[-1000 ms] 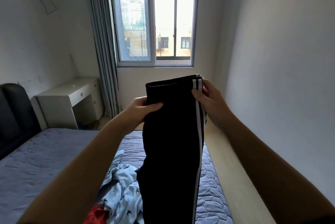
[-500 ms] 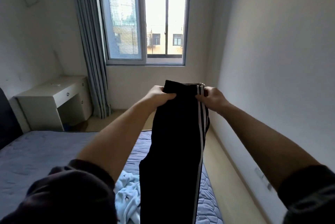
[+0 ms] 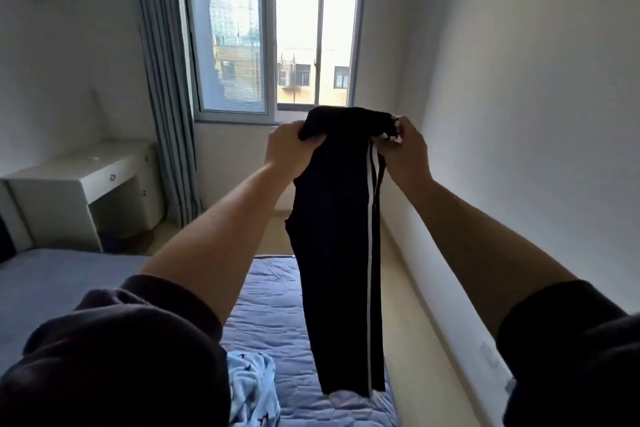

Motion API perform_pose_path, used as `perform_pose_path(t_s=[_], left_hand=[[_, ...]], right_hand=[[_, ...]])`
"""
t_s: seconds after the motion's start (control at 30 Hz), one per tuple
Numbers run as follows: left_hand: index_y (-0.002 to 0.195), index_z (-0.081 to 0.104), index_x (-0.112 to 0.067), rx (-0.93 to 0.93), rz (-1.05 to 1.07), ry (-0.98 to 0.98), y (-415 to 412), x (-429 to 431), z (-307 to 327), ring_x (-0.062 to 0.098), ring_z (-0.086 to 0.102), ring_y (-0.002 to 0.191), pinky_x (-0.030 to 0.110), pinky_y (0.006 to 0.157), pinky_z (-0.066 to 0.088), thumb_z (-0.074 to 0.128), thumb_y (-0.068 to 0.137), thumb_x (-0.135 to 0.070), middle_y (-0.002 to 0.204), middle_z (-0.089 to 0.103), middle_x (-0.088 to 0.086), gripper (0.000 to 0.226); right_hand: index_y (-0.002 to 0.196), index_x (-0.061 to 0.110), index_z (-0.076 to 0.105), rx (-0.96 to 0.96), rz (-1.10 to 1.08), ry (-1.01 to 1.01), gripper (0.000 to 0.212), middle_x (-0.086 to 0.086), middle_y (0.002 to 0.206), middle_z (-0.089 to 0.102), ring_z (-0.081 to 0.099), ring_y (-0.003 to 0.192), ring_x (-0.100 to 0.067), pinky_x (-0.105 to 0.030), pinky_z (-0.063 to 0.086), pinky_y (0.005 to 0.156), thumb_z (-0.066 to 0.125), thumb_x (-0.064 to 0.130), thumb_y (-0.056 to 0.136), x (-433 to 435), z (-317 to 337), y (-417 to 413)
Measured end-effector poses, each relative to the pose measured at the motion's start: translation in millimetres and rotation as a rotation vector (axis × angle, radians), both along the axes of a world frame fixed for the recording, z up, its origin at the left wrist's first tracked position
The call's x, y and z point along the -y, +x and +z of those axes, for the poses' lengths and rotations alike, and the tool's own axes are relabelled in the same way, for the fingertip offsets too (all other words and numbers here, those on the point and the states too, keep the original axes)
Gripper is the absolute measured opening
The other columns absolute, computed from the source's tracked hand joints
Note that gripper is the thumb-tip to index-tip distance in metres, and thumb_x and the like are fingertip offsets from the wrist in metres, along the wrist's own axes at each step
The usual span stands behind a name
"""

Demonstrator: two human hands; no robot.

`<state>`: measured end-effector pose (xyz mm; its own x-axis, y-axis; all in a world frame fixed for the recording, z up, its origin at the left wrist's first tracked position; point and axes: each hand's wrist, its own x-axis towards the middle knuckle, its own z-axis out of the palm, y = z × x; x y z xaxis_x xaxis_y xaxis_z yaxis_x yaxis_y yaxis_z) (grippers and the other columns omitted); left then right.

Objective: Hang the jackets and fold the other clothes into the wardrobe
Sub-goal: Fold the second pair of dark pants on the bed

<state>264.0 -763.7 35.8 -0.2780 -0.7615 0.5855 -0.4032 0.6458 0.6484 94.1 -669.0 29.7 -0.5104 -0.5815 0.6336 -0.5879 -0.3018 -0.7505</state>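
Now the black trousers (image 3: 337, 236) are held up over the bed (image 3: 273, 309), pinched at the top by the left hand (image 3: 289, 149) and the right hand (image 3: 405, 146). Folding seems just started; next they likely must be laid flat.

Left sleeve (image 3: 131, 350), right sleeve (image 3: 581, 350): dark thick fabric, ended near elbows. Left hand (image 3: 289, 149), right hand (image 3: 407, 149) were bare.
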Motion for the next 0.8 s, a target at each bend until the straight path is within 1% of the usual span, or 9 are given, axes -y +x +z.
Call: perform_pose_path(t_s=[0.07, 0.17, 0.27, 0.33, 0.43, 0.5, 0.57, 0.73, 0.8], left_hand=[[0.085, 0.067, -0.017, 0.022, -0.018, 0.019, 1.0, -9.5, -17.3, 0.017, 0.058, 0.073, 0.023, 0.066, 0.038, 0.062, 0.088, -0.034, 0.078, 0.065, -0.001, 0.018], [0.080, 0.066, -0.015, 0.073, -0.041, 0.081, 4.9, -25.1, -55.5, 0.019, 0.056, 0.072, 0.026, 0.063, 0.035, 0.065, 0.087, -0.030, 0.073, 0.061, 0.000, 0.016], [0.063, 0.054, -0.020, 0.079, -0.095, 0.189, 10.3, -49.8, -102.7, 0.018, 0.050, 0.064, 0.029, 0.059, 0.035, 0.068, 0.084, -0.028, 0.063, 0.055, 0.000, 0.026], [0.059, 0.050, -0.023, 0.077, -0.111, 0.250, 18.1, -70.3, -134.0, 0.011, 0.046, 0.057, 0.027, 0.055, 0.036, 0.069, 0.083, -0.027, 0.056, 0.051, -0.008, 0.031], [0.063, 0.057, -0.021, 0.090, -0.137, 0.332, 37.6, -109.3, -186.8, 0.007, 0.046, 0.057, 0.025, 0.056, 0.036, 0.071, 0.081, -0.025, 0.055, 0.052, -0.012, 0.023], [0.075, 0.065, -0.017, 0.123, -0.155, 0.402, 55.4, -142.8, -229.6, 0.010, 0.051, 0.065, 0.029, 0.063, 0.038, 0.072, 0.081, -0.023, 0.066, 0.063, -0.001, 0.011], [0.083, 0.069, -0.015, 0.153, -0.171, 0.482, 77.8, -179.7, -271.9, 0.010, 0.054, 0.071, 0.030, 0.065, 0.040, 0.072, 0.081, -0.022, 0.078, 0.070, 0.008, 0.008], [0.091, 0.072, -0.007, 0.147, -0.242, 0.637, 135.0, -266.4, -339.1, 0.009, 0.058, 0.078, 0.036, 0.073, 0.048, 0.067, 0.073, -0.032, 0.085, 0.073, 0.011, 0.031], [0.087, 0.072, -0.009, 0.162, -0.243, 0.673, 154.1, -297.0, -356.5, 0.009, 0.057, 0.074, 0.034, 0.069, 0.046, 0.071, 0.078, -0.024, 0.077, 0.071, 0.006, 0.017]], right_hand=[[0.104, 0.004, 0.059, 0.011, 0.024, 0.016, 0.018, 0.008, 0.086, 0.059, 0.055, 0.072, 0.006, -0.003, 0.040, 0.065, 0.063, 0.001, 0.086, -11.0, -16.8, 0.4], [0.097, 0.015, 0.058, 0.022, 0.041, 0.071, 0.021, 0.017, 0.082, 0.058, 0.055, 0.068, 0.016, 0.000, 0.038, 0.064, 0.064, 0.000, 0.085, -31.2, -53.6, 1.6], [0.097, 0.016, 0.061, 0.042, -0.002, 0.157, 0.018, 0.018, 0.081, 0.059, 0.055, 0.069, 0.010, 0.000, 0.036, 0.065, 0.066, 0.005, 0.084, -57.3, -102.1, 5.1], [0.100, 0.013, 0.063, 0.064, -0.044, 0.204, 0.018, 0.016, 0.081, 0.060, 0.054, 0.069, 0.005, -0.001, 0.036, 0.064, 0.068, 0.008, 0.083, -79.7, -138.0, 12.5], [0.102, 0.013, 0.065, 0.071, -0.099, 0.307, 0.021, 0.011, 0.081, 0.063, 0.057, 0.072, -0.004, -0.007, 0.037, 0.063, 0.071, 0.016, 0.082, -123.9, -195.1, 32.2], [0.104, 0.015, 0.066, 0.090, -0.105, 0.388, 0.022, 0.007, 0.086, 0.066, 0.061, 0.079, -0.011, -0.018, 0.041, 0.068, 0.072, 0.019, 0.083, -161.7, -234.5, 51.8], [0.103, 0.015, 0.066, 0.141, -0.094, 0.457, 0.021, 0.005, 0.086, 0.067, 0.063, 0.082, -0.016, -0.024, 0.045, 0.072, 0.072, 0.019, 0.083, -202.9, -271.1, 76.1], [0.098, 0.018, 0.068, 0.201, -0.109, 0.610, 0.017, 0.009, 0.079, 0.066, 0.062, 0.077, -0.011, -0.017, 0.037, 0.062, 0.073, 0.019, 0.082, -299.9, -334.7, 134.0], [0.098, 0.016, 0.068, 0.221, -0.078, 0.663, 0.016, 0.004, 0.081, 0.068, 0.064, 0.078, -0.014, -0.022, 0.043, 0.066, 0.073, 0.017, 0.083, -330.6, -347.5, 150.4]])
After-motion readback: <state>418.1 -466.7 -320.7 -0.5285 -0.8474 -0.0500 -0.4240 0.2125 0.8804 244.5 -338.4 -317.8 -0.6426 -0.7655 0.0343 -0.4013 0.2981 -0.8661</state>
